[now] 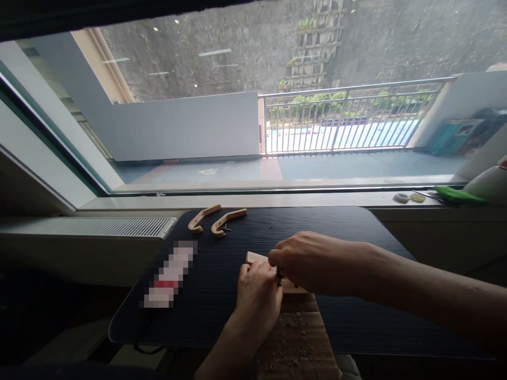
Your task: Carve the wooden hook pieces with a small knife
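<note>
Head view, nearest first: corrugated cardboard (pixel 317 327), cut off by the frame at 6 o'clock, reaches up to a pale wooden block (pixel 255 257) lying right beneath both hands, its long axis seemingly running from 10 to 4 o'clock. The left hand (pixel 259 290) is curled closed over the block, bracing it; the right hand (pixel 304 261), at 2 o'clock from it, is just as near, fingers pinched round a small dark object (pixel 279 275), perhaps a screw or tool, too shaded to tell. Knuckles hide the block's middle. Farther off, at 10 o'clock, two wooden hooks (pixel 233 215) lie on the dark table (pixel 356 227).
</note>
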Available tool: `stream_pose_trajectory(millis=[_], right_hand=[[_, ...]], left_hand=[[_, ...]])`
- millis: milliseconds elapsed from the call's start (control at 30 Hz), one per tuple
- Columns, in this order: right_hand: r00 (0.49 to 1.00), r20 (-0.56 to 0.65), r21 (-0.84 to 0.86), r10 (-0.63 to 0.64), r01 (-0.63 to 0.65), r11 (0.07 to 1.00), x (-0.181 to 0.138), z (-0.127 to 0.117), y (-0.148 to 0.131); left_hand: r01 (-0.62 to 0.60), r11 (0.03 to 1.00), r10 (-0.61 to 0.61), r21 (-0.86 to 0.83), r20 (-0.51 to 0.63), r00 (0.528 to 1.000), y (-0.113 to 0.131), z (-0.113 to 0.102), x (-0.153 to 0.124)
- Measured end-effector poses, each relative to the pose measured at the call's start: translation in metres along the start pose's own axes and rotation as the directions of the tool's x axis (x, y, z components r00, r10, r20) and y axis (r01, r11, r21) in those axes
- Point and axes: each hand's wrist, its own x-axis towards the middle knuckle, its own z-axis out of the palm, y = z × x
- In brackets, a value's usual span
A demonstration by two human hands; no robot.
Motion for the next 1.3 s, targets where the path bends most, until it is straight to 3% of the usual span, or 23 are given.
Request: stream_pose_trajectory(millis=[500,800,1067,1300], right_hand=[[0.991,0.034,-0.122,0.129,-0.124,0.985,0.006,-0.003,-0.006],[0.995,0.094,-0.171,0.029,-0.012,0.985,0.007,-0.005,-0.009],[0.999,0.028,-0.16,0.029,-0.024,0.987,0.007,0.004,-0.004],[0.992,0.056,-0.211,0.11,-0.096,0.973,0.005,-0.003,-0.01]], left_hand=[[0.015,1.0,-0.015,0.013,-0.026,1.0,0.001,0.002,0.003],[0.008,1.0,-0.008,0.029,-0.007,1.0,0.004,-0.001,0.001],[0.01,1.0,-0.01,0.018,-0.025,1.0,0.001,0.0,0.001],[0.016,1.0,-0.015,0.023,-0.017,1.0,0.002,0.001,0.001]])
